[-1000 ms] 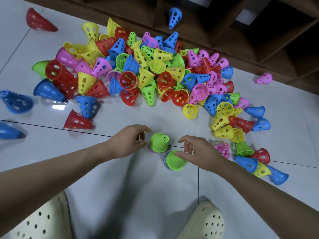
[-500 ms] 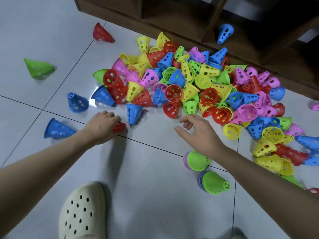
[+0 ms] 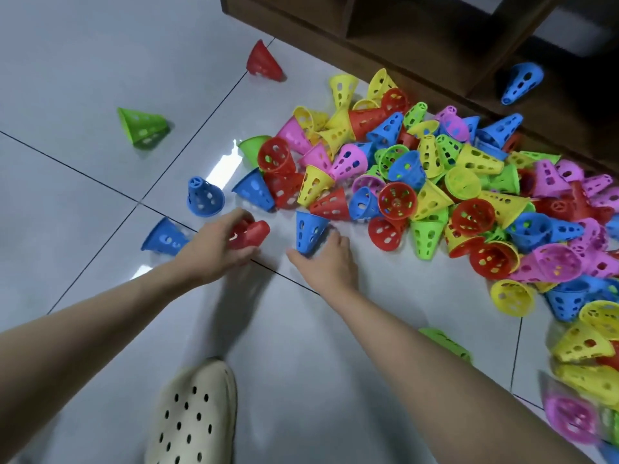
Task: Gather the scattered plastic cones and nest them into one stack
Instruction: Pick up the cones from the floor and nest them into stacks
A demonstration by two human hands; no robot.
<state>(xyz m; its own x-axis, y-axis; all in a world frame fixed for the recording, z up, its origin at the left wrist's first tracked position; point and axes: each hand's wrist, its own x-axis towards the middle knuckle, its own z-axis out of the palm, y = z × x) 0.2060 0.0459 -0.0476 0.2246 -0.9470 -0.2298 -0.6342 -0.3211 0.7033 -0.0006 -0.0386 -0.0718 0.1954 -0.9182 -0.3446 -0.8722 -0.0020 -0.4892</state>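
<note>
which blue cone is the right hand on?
The upside-down blue cone at the pile's near edge, wide rim up, narrow tip at the right hand. The other loose blue cones lie left of the left hand, which grips a red cone.
</note>
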